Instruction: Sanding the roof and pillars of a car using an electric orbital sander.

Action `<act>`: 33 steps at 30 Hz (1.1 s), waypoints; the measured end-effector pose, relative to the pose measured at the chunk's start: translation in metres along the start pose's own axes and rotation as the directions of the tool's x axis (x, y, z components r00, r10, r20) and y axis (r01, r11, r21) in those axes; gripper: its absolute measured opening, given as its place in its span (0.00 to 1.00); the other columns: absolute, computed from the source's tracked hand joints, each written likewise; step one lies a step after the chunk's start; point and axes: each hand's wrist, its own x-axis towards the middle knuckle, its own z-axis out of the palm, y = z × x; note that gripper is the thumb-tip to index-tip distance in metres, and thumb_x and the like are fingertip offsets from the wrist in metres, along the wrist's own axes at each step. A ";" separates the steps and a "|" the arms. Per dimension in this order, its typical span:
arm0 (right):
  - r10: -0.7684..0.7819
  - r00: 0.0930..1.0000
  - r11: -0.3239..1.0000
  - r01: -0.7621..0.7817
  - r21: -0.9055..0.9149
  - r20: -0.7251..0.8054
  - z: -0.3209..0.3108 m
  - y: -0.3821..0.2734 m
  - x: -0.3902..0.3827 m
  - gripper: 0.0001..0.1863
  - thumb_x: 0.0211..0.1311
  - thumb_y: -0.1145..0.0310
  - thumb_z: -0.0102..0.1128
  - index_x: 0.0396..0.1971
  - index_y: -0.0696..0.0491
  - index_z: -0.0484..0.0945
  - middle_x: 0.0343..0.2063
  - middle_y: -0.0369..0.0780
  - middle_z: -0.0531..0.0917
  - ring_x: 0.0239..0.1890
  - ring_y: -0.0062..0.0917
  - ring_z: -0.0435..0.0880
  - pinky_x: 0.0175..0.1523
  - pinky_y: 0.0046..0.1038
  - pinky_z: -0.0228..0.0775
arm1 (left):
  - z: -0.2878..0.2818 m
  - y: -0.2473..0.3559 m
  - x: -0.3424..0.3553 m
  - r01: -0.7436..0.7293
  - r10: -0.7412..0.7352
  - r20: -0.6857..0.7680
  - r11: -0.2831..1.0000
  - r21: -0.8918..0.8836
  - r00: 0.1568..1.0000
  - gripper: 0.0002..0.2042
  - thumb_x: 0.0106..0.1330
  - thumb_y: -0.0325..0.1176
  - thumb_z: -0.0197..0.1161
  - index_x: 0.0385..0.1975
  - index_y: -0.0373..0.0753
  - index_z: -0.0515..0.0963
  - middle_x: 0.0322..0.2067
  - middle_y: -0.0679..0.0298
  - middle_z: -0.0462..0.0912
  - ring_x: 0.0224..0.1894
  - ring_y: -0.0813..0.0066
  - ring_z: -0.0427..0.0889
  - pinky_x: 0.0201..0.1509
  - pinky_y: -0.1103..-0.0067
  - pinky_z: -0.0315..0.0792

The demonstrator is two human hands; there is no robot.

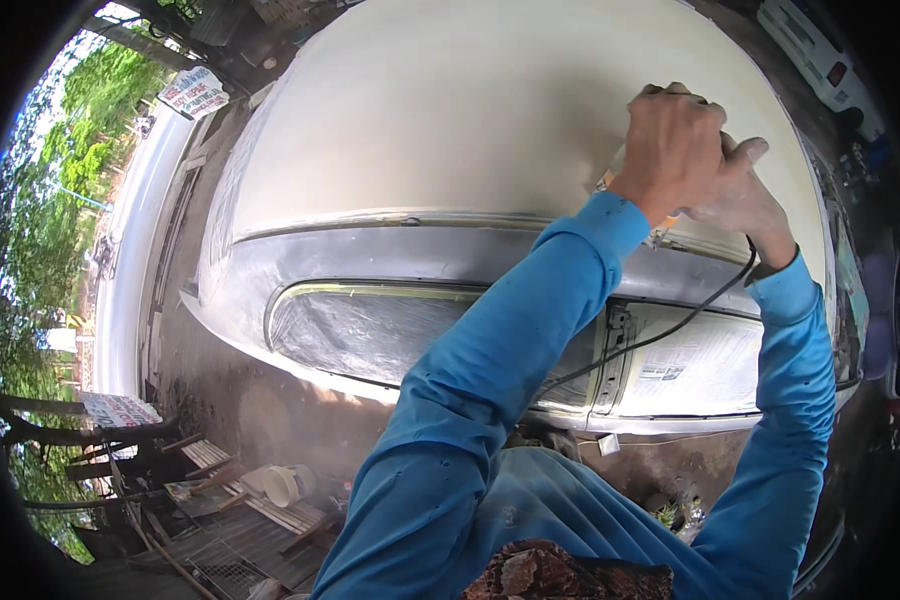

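Both of my hands are over the cream-coated roof [420, 120] of a vehicle, near its right-hand end. My left hand [670, 150] is closed over a corded power sander [660, 233], of which only small yellow-orange bits show beneath the fingers and wrist. Beside and partly behind it, my dusty right hand [740, 205] grips the same tool, its thumb sticking up; most of its fingers are hidden. A black cord [685, 318] runs from under the right wrist down across the vehicle's side, passing behind my left sleeve. The tool's underside is out of sight.
Below the roof edge, the windows [360, 328] are masked with plastic and paper. A white bucket [283, 485] stands by wooden slats [208, 455] at lower left. Another white vehicle [820, 60] is at top right. Signboards [193, 92] and trees line the left.
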 end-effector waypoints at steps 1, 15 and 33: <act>-0.025 0.999 1.000 0.025 0.011 0.022 -0.001 0.001 -0.008 0.28 0.52 0.65 0.73 0.55 0.54 0.79 0.56 0.49 0.78 0.56 0.50 0.72 0.61 0.46 0.69 | 0.002 0.004 0.000 -0.006 0.006 -0.031 1.000 -0.003 0.999 0.28 0.56 0.62 0.66 0.20 0.38 0.86 0.18 0.56 0.83 0.28 0.60 0.83 0.38 0.62 0.75; -0.123 0.992 0.990 0.121 0.071 0.030 0.038 -0.074 0.102 0.30 0.48 0.64 0.76 0.53 0.57 0.78 0.50 0.54 0.77 0.52 0.51 0.74 0.58 0.47 0.68 | -0.088 -0.094 -0.033 0.046 -0.021 -0.179 0.990 0.136 0.984 0.22 0.55 0.55 0.71 0.22 0.37 0.87 0.20 0.58 0.86 0.27 0.61 0.84 0.36 0.65 0.75; -0.423 0.905 0.840 0.374 0.394 0.043 0.126 -0.181 0.302 0.41 0.44 0.62 0.79 0.62 0.54 0.74 0.61 0.50 0.76 0.61 0.43 0.78 0.64 0.43 0.72 | -0.248 -0.230 -0.073 0.370 -0.283 -0.333 0.898 0.237 0.899 0.22 0.55 0.55 0.68 0.25 0.38 0.87 0.25 0.57 0.87 0.38 0.57 0.85 0.48 0.65 0.74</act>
